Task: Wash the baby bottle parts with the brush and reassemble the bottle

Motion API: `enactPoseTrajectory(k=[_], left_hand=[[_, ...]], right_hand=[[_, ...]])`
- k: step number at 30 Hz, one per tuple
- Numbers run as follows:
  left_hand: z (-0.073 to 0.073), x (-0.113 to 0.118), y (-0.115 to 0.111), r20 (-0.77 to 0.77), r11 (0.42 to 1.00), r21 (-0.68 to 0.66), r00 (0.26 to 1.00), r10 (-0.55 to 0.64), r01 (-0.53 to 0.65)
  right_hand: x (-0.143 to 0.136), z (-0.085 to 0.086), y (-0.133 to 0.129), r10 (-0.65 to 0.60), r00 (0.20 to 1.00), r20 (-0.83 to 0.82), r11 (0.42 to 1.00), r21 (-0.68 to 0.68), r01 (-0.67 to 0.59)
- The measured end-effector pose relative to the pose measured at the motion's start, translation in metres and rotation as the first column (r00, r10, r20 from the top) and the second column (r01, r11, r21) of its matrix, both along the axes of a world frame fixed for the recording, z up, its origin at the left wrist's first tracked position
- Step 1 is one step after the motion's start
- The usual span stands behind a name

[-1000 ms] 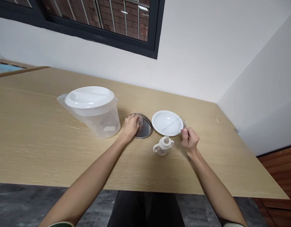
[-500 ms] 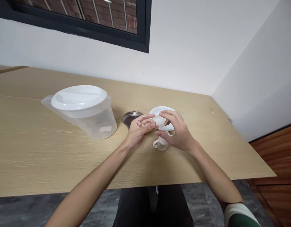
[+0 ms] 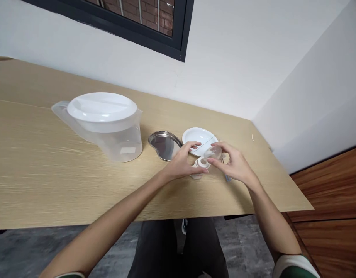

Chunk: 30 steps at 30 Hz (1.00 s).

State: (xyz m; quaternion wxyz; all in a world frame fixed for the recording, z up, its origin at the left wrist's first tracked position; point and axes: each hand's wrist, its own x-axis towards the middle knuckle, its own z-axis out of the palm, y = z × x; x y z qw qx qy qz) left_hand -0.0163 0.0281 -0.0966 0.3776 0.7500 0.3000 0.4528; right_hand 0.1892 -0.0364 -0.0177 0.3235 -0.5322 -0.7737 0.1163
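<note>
My right hand (image 3: 231,160) pinches a clear plastic cap (image 3: 212,153), dome-shaped and tilted, between thumb and fingers. Just below and left of it stands a small whitish bottle (image 3: 201,163) with its round mouth uncovered. My left hand (image 3: 185,160) is open around the left side of the bottle, thumb in front and fingers beyond; I cannot tell whether it touches. Behind the hands is a white bowl (image 3: 192,134), with a thin clear rod (image 3: 206,143) across it. A steel kidney dish (image 3: 166,146) lies beyond my left hand.
A large translucent pitcher (image 3: 120,143) with a white lid stands on the wooden table (image 3: 79,185), to the left. A small bluish tip (image 3: 228,178) shows under my right hand. Toward the right edge lies a thin white strip (image 3: 253,138). A wall rises behind the table.
My hands have moved apart and lower, toward the bottle. The clear cap is now in my right hand alone, and my left hand has opened. The view has shifted slightly.
</note>
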Motion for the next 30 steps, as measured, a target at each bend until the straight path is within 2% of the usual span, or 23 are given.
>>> enactPoseTrajectory(k=[3,8,12,18,24,30], left_hand=[[-0.015,0.010,-0.001,-0.107,0.998,-0.041,0.993,-0.056,0.052],[-0.028,0.018,-0.005,-0.090,0.998,-0.059,0.995,-0.041,0.036],[-0.030,0.020,-0.006,-0.062,0.999,-0.043,0.998,-0.018,0.015],[-0.034,0.022,-0.007,-0.049,0.998,-0.057,0.998,0.026,-0.029],[-0.034,0.022,-0.006,-0.102,0.996,-0.073,0.994,0.044,-0.051],[-0.030,0.022,-0.006,-0.148,0.996,-0.050,0.987,0.068,-0.076]], right_hand=[[-0.006,-0.006,0.003,0.057,0.997,0.054,0.995,-0.090,-0.052],[-0.011,-0.013,0.009,0.108,0.986,0.127,0.980,-0.183,-0.083],[-0.008,-0.015,0.013,0.181,0.975,0.126,0.953,-0.266,-0.142],[-0.008,-0.013,0.018,0.224,0.962,0.157,0.939,-0.298,-0.170],[-0.016,-0.007,0.013,0.198,0.937,0.289,0.954,-0.276,-0.116],[-0.017,-0.006,0.014,0.181,0.936,0.303,0.957,-0.272,-0.097]])
